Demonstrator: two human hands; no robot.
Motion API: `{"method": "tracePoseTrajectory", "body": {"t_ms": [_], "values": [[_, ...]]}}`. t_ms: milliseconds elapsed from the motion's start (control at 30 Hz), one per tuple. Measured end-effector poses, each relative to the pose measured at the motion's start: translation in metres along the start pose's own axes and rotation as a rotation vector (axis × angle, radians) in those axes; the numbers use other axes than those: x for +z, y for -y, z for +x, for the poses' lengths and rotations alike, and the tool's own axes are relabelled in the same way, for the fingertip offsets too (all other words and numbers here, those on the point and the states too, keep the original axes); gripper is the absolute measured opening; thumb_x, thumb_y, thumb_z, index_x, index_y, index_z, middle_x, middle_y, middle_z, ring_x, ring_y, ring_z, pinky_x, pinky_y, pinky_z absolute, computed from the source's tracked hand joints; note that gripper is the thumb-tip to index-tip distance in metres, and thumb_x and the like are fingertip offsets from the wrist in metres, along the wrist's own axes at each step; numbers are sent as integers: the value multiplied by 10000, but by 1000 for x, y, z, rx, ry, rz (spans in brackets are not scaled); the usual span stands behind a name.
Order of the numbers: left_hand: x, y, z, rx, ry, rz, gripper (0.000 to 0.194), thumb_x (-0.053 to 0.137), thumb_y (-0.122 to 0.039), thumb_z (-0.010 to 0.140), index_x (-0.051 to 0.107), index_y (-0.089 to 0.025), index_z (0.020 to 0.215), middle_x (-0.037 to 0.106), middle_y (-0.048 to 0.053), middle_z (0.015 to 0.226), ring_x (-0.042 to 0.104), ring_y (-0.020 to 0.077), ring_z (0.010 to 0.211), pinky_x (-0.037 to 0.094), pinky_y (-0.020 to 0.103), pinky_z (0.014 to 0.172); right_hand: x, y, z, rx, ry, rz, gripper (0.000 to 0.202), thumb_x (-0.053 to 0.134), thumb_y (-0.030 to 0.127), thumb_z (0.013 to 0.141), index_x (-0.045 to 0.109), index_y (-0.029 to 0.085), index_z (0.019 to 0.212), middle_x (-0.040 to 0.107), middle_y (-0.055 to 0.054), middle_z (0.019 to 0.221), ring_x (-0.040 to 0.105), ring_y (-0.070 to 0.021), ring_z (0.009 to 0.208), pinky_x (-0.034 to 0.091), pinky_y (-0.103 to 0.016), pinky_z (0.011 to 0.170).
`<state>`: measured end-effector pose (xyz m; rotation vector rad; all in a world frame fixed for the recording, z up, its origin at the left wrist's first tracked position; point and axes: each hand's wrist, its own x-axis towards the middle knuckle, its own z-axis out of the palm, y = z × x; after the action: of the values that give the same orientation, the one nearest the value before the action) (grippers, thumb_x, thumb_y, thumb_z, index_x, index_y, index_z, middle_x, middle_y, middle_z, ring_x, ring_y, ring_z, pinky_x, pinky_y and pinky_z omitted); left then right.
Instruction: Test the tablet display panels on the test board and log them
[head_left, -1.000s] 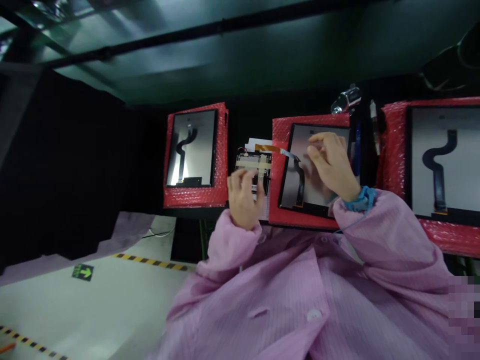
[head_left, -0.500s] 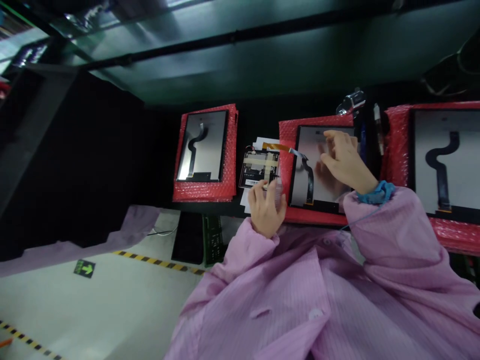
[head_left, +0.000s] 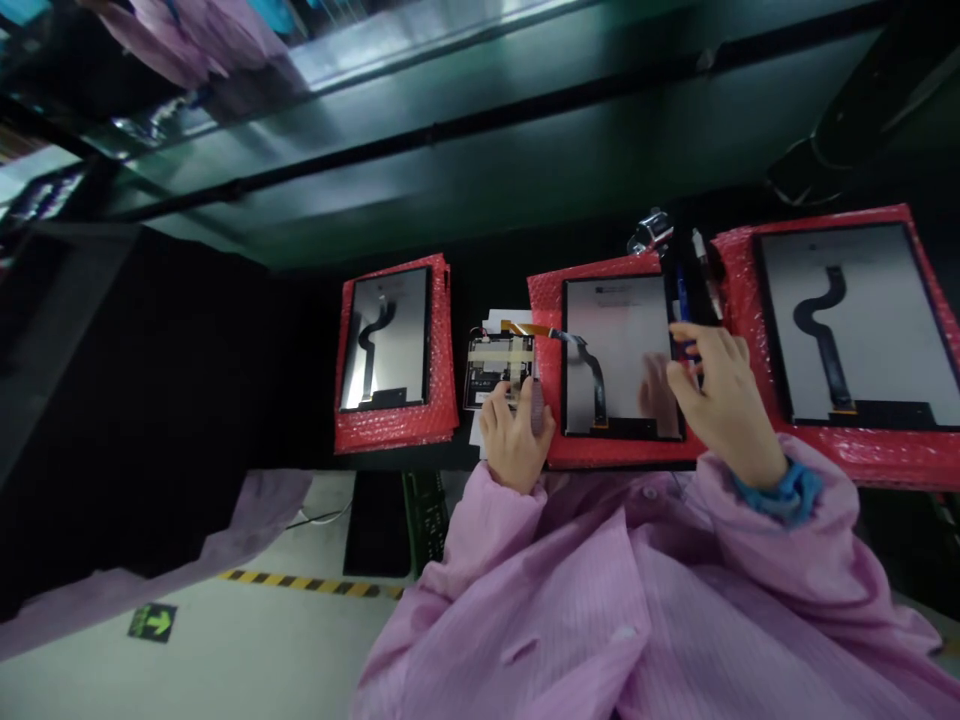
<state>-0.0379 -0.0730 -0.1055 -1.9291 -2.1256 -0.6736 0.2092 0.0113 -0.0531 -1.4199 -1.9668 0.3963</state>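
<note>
My left hand (head_left: 514,432) rests with spread fingers on the lower edge of a small circuit board assembly (head_left: 495,362) crossed by pale tape. An orange and silver ribbon cable (head_left: 534,329) runs from that board to the middle display panel (head_left: 622,350), which lies back side up on red bubble wrap. Over the right edge of this panel is my right hand (head_left: 720,395), fingers apart and nothing seen between them; a blue band circles its wrist. The panel's surface mirrors part of the hand.
Similar panels lie on red bubble wrap at the left (head_left: 390,345) and right (head_left: 862,330). Behind the middle panel are a shiny metal object (head_left: 651,232), a blue pen (head_left: 682,292) and a white-tipped pen (head_left: 705,268). A large black box (head_left: 150,400) stands at the left.
The camera view has shifted, so the bench items appear lower and further left. My right hand has moved from above the middle panel to its right edge. My left hand stays at the board.
</note>
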Motion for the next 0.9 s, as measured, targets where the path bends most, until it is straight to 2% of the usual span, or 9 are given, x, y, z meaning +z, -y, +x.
{"method": "tracePoseTrajectory", "body": {"t_ms": [100, 200, 267, 367, 500, 667, 733, 833, 900], "values": [[-7, -3, 4, 11, 2, -76, 368, 573, -348, 972, 688, -180, 1279, 627, 188, 1253, 598, 333, 1148, 502, 503, 1016, -2, 4, -36, 41, 35, -72, 336, 494, 281, 947, 556, 208, 1269, 659, -148, 1132, 616, -346, 1044, 513, -602, 953], [-11, -15, 5, 42, -17, -243, 335, 513, -300, 1008, 663, -166, 1275, 655, 179, 1246, 617, 299, 1163, 510, 480, 1038, 8, 6, -59, 102, 30, -98, 403, 484, 337, 963, 532, 173, 1329, 656, -191, 1204, 606, -381, 1084, 496, -650, 969], [-10, -26, 3, 87, 37, -349, 340, 491, -281, 1020, 635, -168, 1307, 678, 169, 1256, 630, 281, 1174, 524, 459, 1042, 15, 7, -65, 156, -9, -57, 461, 505, 370, 957, 516, 172, 1374, 642, -201, 1286, 591, -390, 1146, 475, -672, 1013], [-5, -35, -1, 116, 114, -393, 358, 488, -310, 1031, 619, -155, 1326, 696, 175, 1271, 641, 290, 1180, 529, 477, 1046, 17, 8, -68, 300, -26, 97, 527, 573, 421, 918, 521, 193, 1390, 628, -187, 1333, 571, -384, 1215, 477, -667, 1044], [-6, -27, 3, 87, 177, -437, 431, 459, -418, 1044, 635, -129, 1310, 709, 189, 1265, 650, 308, 1188, 516, 500, 1059, -2, 23, -65, 490, -21, 435, 483, 612, 446, 926, 541, 257, 1365, 603, -134, 1364, 580, -316, 1279, 468, -591, 1124], [-28, -9, 36, -130, 400, -629, 481, 443, -577, 1019, 742, -206, 1085, 776, 118, 1057, 709, 285, 1018, 565, 460, 941, -33, 78, -46, 258, -4, 631, 431, 567, 336, 998, 489, 262, 1415, 547, -106, 1458, 512, -237, 1390, 422, -480, 1197], [-40, -9, 55, -260, 318, -793, 467, 441, -585, 1015, 749, -234, 1028, 774, 105, 1049, 716, 271, 1007, 571, 438, 929, -32, 97, -34, 87, 60, 625, 464, 577, 296, 990, 470, 229, 1436, 561, -116, 1451, 515, -228, 1374, 447, -443, 1173], [-57, -15, 80, -363, 145, -1199, 457, 383, -551, 1037, 695, -281, 1234, 691, 67, 1361, 633, 262, 1287, 522, 437, 1092, -9, 111, -19, -173, 121, 758, 403, 543, 285, 1005, 503, 225, 1401, 618, -105, 1394, 572, -212, 1301, 511, -406, 1100], [-67, -17, 90, -380, 135, -1341, 448, 413, -526, 1032, 645, -302, 1342, 607, 21, 1496, 528, 266, 1430, 466, 448, 1180, 16, 111, -15, -196, 70, 856, 302, 458, 292, 1046, 556, 240, 1327, 665, -82, 1303, 609, -194, 1232, 531, -400, 1063]]}}
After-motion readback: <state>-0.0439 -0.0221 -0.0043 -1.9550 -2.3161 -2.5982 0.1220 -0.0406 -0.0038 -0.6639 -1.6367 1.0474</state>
